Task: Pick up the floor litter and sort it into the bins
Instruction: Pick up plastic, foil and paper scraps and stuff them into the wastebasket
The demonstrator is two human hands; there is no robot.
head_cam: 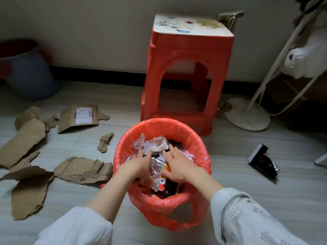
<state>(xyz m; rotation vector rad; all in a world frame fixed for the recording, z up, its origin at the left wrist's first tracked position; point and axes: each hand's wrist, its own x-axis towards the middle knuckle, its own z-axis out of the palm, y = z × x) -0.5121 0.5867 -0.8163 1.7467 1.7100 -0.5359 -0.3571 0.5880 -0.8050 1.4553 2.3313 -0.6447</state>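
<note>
A bin lined with a red plastic bag (198,138) stands on the floor in front of me, filled with crumpled wrappers (155,145) and foil packets. Both my hands are inside it. My left hand (139,162) lies flat with spread fingers on the wrappers. My right hand (177,164) presses down, fingers straight, on a red and black packet (165,184). Torn cardboard pieces (83,169) lie on the floor to the left, one with a shipping label (83,114). A black snack packet (263,160) lies on the floor to the right.
A red plastic stool (187,71) stands behind the bin by the wall. A blue bucket-like bin (30,75) sits at the far left. A white stand with a round base (247,114) and clutter occupies the right side.
</note>
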